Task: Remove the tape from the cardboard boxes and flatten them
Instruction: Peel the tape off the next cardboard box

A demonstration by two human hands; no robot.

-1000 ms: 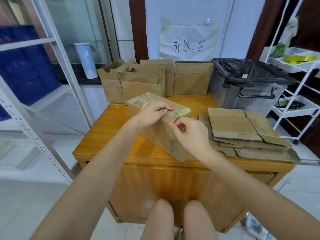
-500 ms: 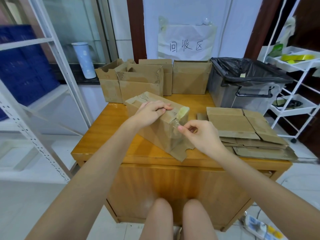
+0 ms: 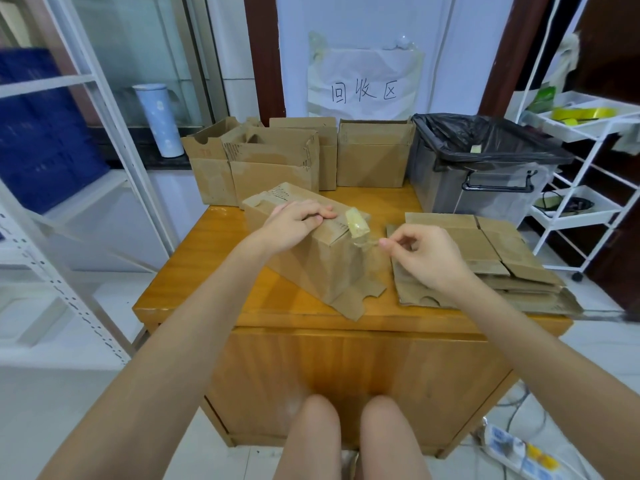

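Observation:
A brown cardboard box (image 3: 322,268) lies on its side in the middle of the wooden table (image 3: 214,271). My left hand (image 3: 294,223) presses down on the box's top edge. My right hand (image 3: 426,254) pinches a strip of clear tape (image 3: 363,240) that stretches from the box's right end, where a yellowish wad of tape (image 3: 356,221) still clings. A loose flap sticks out at the box's near bottom corner.
A stack of flattened cardboard (image 3: 485,258) lies at the right of the table. Several upright open boxes (image 3: 277,161) stand along the back edge. A grey bin with a black bag (image 3: 485,168) sits at back right, and a white cart (image 3: 588,168) stands beyond it. White shelving (image 3: 69,188) stands at left.
My right hand has moved rightward away from the box end, peeling the tape off and stretching it out. My left hand has stayed on the box top.

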